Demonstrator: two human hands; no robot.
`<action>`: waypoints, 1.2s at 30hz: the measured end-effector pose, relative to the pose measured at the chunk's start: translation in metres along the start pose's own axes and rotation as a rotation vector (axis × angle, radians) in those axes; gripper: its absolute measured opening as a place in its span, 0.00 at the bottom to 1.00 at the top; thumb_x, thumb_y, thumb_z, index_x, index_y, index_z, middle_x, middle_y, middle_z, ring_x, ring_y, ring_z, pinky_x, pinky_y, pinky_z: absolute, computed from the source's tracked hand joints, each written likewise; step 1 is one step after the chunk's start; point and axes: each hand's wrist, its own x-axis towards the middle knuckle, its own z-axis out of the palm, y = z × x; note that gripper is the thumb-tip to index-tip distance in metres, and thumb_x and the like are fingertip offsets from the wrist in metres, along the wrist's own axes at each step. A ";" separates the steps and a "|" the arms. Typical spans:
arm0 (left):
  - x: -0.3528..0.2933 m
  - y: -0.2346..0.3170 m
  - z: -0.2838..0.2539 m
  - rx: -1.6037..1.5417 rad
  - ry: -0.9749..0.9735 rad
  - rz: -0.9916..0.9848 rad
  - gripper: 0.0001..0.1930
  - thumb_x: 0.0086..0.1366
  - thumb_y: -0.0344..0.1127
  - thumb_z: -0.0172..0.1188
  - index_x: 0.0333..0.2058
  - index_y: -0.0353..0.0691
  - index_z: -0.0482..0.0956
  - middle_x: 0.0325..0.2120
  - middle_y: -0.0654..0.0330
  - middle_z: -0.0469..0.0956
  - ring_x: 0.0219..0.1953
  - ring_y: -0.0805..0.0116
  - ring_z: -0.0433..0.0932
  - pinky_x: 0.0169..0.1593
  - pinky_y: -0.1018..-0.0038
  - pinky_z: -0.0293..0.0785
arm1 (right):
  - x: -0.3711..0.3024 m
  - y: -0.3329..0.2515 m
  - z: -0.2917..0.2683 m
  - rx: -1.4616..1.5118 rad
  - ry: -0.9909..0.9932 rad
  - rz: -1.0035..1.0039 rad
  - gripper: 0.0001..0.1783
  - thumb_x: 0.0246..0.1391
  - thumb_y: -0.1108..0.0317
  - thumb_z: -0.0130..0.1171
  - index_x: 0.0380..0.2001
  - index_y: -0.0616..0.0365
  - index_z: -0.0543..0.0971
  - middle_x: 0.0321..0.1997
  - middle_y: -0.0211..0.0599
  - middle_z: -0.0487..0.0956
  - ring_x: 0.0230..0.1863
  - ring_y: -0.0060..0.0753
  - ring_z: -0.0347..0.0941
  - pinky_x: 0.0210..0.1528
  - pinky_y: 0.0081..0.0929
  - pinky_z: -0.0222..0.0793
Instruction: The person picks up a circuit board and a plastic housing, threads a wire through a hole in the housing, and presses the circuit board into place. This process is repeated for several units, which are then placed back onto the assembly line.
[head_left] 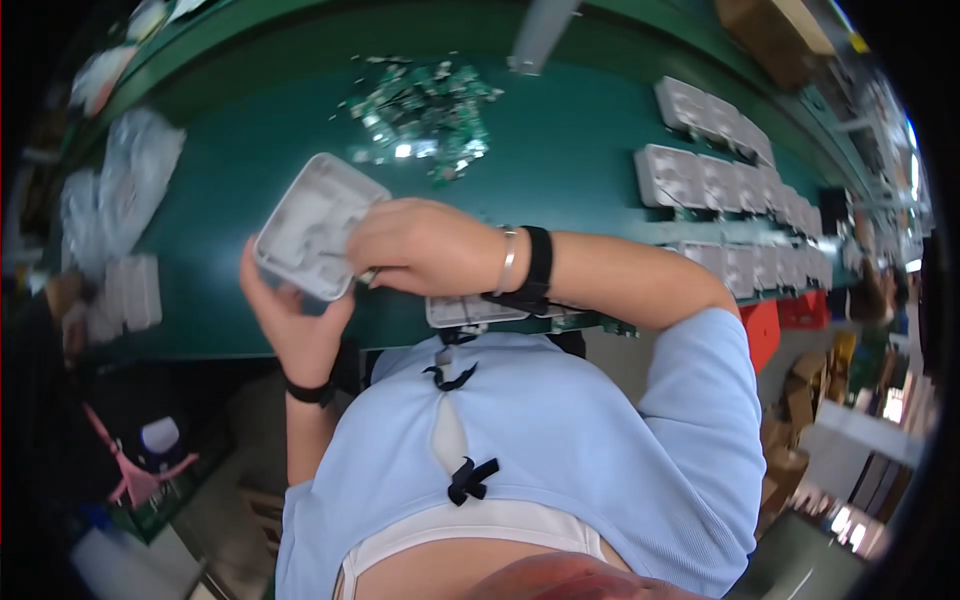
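A white square plastic housing (315,205), open side up with moulded shapes inside, is held tilted above the green table. My left hand (300,325) grips it from below, with fingers along its left side and the thumb at its lower corner. Over the housing's right edge, my right hand (425,245) is closed, its fingertips pinched together. A small greenish piece (368,276) shows by those fingertips; its kind is too small to tell. Beneath my right wrist, another white housing (465,311) lies at the table's near edge, partly covered by the arm.
Small green circuit boards (425,110) lie in a loose heap at the far middle. Rows of white housings (700,180) fill the right side. A clear plastic bag (135,180) and stacked white housings (130,293) are at left, near another person's hand (65,292). A metal post (542,38) stands behind.
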 end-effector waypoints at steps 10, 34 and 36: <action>0.006 0.002 0.010 -0.122 -0.057 0.011 0.57 0.48 0.18 0.74 0.73 0.39 0.49 0.65 0.49 0.66 0.60 0.56 0.77 0.59 0.63 0.79 | 0.000 0.004 -0.007 0.135 0.046 0.221 0.13 0.53 0.71 0.70 0.43 0.58 0.84 0.43 0.37 0.85 0.45 0.45 0.80 0.49 0.40 0.77; 0.068 0.031 0.071 -0.132 -0.600 -0.031 0.53 0.57 0.24 0.73 0.75 0.39 0.49 0.69 0.48 0.62 0.58 0.58 0.79 0.62 0.61 0.75 | -0.116 0.026 -0.171 -0.914 -0.155 0.396 0.09 0.55 0.70 0.61 0.40 0.51 0.80 0.40 0.33 0.82 0.34 0.47 0.81 0.33 0.39 0.78; 0.062 0.029 0.052 -0.082 -0.627 -0.042 0.49 0.58 0.25 0.72 0.74 0.38 0.53 0.69 0.49 0.63 0.57 0.60 0.80 0.62 0.63 0.75 | -0.144 0.050 -0.199 -1.031 -0.145 0.508 0.08 0.56 0.70 0.60 0.39 0.52 0.81 0.40 0.36 0.83 0.36 0.51 0.81 0.36 0.43 0.79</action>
